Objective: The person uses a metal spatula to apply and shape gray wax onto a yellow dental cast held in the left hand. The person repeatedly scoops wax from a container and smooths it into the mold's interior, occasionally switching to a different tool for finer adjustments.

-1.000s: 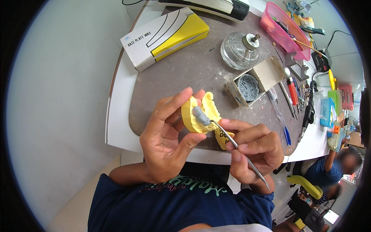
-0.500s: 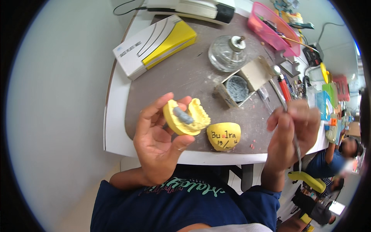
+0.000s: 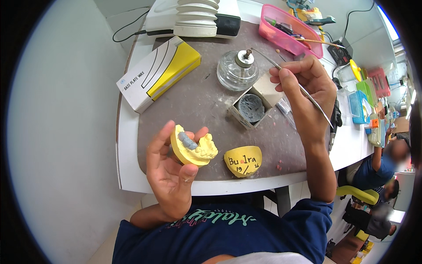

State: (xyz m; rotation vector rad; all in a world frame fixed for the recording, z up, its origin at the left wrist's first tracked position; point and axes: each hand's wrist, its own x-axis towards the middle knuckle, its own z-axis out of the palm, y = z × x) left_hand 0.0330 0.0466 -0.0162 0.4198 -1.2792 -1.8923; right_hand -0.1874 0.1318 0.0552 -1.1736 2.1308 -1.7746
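Cast held in left hand; tool tip held close to burner

Nearest, a yellow, plaster-like, horseshoe-shaped dental cast (image 3: 200, 155) is gripped by its base between the thumb and fingers of the left hand (image 3: 169, 187), above the mat edge; the biting side is thus left uncovered, presumably for access. A yellow, rounded plaster-like block (image 3: 243, 163) with black handwriting is set down just beside it, apparently parked within reach. Farther off, grey, wax-like material (image 3: 251, 108) is kept in an open cardboard box (image 3: 246, 121). A slim, silvery metal instrument (image 3: 315, 104) is pinched in the right hand (image 3: 308, 88), its tip beside the wick of a clear, round glass burner (image 3: 235, 75), probably for warming; no flame can be made out.

On the cast, the near base wall is smooth; the left arm is covered by a grey, lobed, tooth-like build-up (image 3: 187, 141), while bare yellow tooth shapes are seen elsewhere.
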